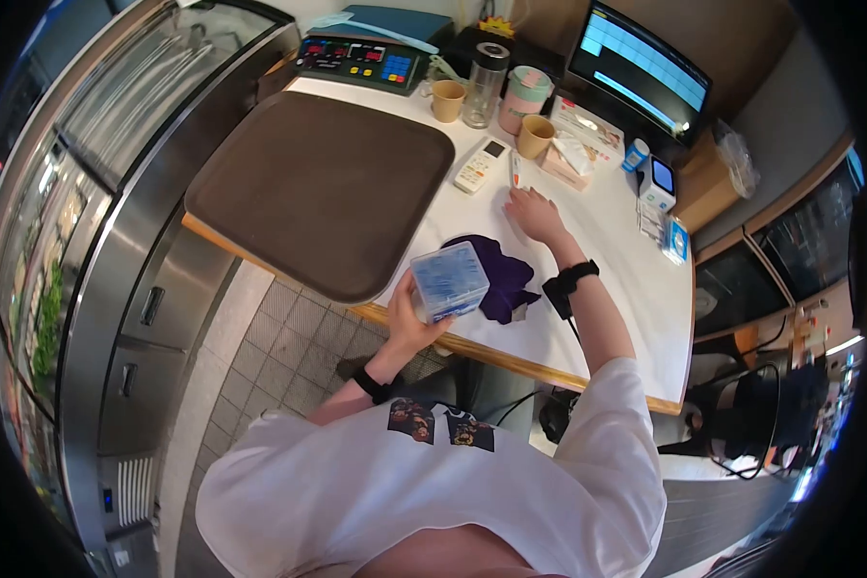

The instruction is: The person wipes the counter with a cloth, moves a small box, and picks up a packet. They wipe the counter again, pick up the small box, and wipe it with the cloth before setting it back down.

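Note:
My left hand (415, 318) is wrapped round a clear square box (450, 278) with blue contents, held over the table's front edge. A dark purple cloth (503, 279) lies crumpled on the white table (602, 279) just right of the box. Farther back, my right hand (536, 213) reaches over the tabletop, its fingertips at the near end of a small white and orange stick-like item (517, 171). Those fingers are bent and close together; whether they grip the item is not clear. A white remote control (482, 166) lies to the left of these fingertips.
A large brown tray (318, 188) covers the table's left part. Behind stand a scale (361, 60), paper cups (448, 100), a glass bottle (486, 85), a pink and green tumbler (525, 98), a tissue box (567, 162) and a monitor (641, 67).

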A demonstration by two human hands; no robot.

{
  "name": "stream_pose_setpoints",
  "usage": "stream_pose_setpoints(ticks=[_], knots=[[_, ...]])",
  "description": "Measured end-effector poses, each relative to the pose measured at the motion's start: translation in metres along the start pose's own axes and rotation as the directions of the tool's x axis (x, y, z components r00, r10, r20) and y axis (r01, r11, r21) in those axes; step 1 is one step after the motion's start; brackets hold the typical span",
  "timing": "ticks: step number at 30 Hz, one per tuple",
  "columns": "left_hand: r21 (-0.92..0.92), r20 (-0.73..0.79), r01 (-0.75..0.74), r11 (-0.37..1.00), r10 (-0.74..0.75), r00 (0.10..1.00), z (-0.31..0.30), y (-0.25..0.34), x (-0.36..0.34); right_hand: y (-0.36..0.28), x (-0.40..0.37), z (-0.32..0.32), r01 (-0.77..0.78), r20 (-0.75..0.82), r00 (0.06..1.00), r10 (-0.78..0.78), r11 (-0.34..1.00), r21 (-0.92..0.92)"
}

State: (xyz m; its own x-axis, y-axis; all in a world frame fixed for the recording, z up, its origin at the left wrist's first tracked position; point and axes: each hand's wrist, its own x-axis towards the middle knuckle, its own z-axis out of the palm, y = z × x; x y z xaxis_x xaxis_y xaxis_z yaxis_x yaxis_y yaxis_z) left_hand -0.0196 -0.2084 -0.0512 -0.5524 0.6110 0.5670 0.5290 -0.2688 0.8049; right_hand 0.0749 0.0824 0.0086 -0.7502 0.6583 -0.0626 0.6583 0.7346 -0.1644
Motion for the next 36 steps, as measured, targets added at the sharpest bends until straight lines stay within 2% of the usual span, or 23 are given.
stream_pose_setpoints(ticks=[3,6,7,8,9,12,14,15,18,19,22,23,26,27,29,30,31,33,34,35,36], knots=[[-0.002,-0.001,-0.026,1.000,0.026,1.000,0.002,-0.001,0.000,-0.033,-0.023,-0.029,-0.019,0.108,0.994,0.015,0.999,0.038],[0.036,0.045,-0.023,0.999,0.021,0.999,-0.001,0.006,0.005,-0.051,-0.038,-0.041,-0.029,0.032,0.999,0.025,0.991,0.129],[0.045,0.035,-0.029,0.999,0.027,0.999,-0.002,0.004,0.004,-0.054,-0.043,-0.042,0.074,0.039,0.995,-0.096,0.922,0.380],[0.052,0.026,-0.037,0.998,0.035,0.999,-0.001,0.001,0.003,-0.056,-0.050,-0.042,0.158,0.015,0.978,-0.210,0.780,0.605],[0.056,0.020,-0.045,0.997,0.044,0.999,0.000,-0.001,0.003,-0.058,-0.058,-0.043,0.217,-0.035,0.951,-0.308,0.579,0.786],[0.030,0.010,-0.027,0.999,0.027,1.000,0.002,0.000,0.004,-0.087,-0.099,-0.062,0.198,-0.007,0.814,-0.581,0.267,0.943],[0.065,0.060,-0.036,0.997,0.032,0.998,-0.001,0.006,0.006,-0.096,-0.113,-0.062,0.097,0.064,0.833,-0.549,0.260,0.961],[0.081,0.087,-0.041,0.996,0.034,0.996,-0.003,0.009,0.008,-0.091,-0.114,-0.060,0.054,0.063,0.825,-0.561,0.190,0.980],[-0.032,0.125,0.031,0.999,-0.026,0.992,-0.007,0.014,0.012,-0.090,-0.124,-0.057,0.196,-0.065,0.795,-0.603,0.155,0.968],[-0.033,0.104,-0.013,0.999,0.016,0.994,-0.004,0.007,0.009,-0.095,-0.131,-0.061,0.244,-0.044,0.833,-0.551,0.296,0.923],[-0.010,0.186,0.039,0.999,-0.036,0.982,-0.004,0.012,0.015,-0.093,-0.138,-0.055,0.181,-0.007,0.910,-0.414,0.384,0.905],[-0.009,0.245,0.046,0.999,-0.043,0.969,-0.006,0.024,0.022,-0.093,-0.141,-0.059,0.181,-0.033,0.922,-0.386,0.355,0.917],[0.145,0.201,-0.176,0.974,0.145,0.969,-0.004,0.029,0.031,-0.072,-0.147,-0.071,0.100,0.018,0.959,-0.282,0.400,0.911],[0.024,0.105,-0.102,0.995,0.099,0.990,0.000,0.034,0.032,-0.051,-0.143,-0.062,0.203,-0.101,0.969,-0.223,0.501,0.842],[0.106,0.111,-0.081,0.991,0.069,0.991,0.003,0.025,0.031,-0.019,-0.140,-0.066,0.196,-0.204,0.978,-0.039,0.503,0.842],[0.149,0.110,-0.071,0.986,0.055,0.992,0.004,0.020,0.030,-0.003,-0.139,-0.070,0.158,-0.230,0.968,0.099,0.473,0.867],[0.124,0.098,0.017,0.992,-0.029,0.995,0.007,0.020,0.027,0.015,-0.137,-0.075,0.105,-0.225,0.953,0.205,0.472,0.875],[0.223,0.138,-0.106,0.969,0.076,0.987,0.006,0.024,0.029,0.070,-0.123,-0.066,0.068,-0.327,0.855,0.402,0.540,0.839],[0.270,0.160,-0.168,0.948,0.128,0.979,0.005,0.026,0.030,0.085,-0.117,-0.069,0.039,-0.353,0.784,0.511,0.526,0.849],[0.291,0.159,-0.200,0.936,0.159,0.974,0.005,0.027,0.029,0.102,-0.112,-0.071,-0.028,-0.388,0.701,0.598,0.567,0.823],[0.282,0.141,-0.191,0.940,0.157,0.978,0.006,0.026,0.029,0.119,-0.106,-0.073,-0.020,-0.443,0.671,0.595,0.612,0.791]])
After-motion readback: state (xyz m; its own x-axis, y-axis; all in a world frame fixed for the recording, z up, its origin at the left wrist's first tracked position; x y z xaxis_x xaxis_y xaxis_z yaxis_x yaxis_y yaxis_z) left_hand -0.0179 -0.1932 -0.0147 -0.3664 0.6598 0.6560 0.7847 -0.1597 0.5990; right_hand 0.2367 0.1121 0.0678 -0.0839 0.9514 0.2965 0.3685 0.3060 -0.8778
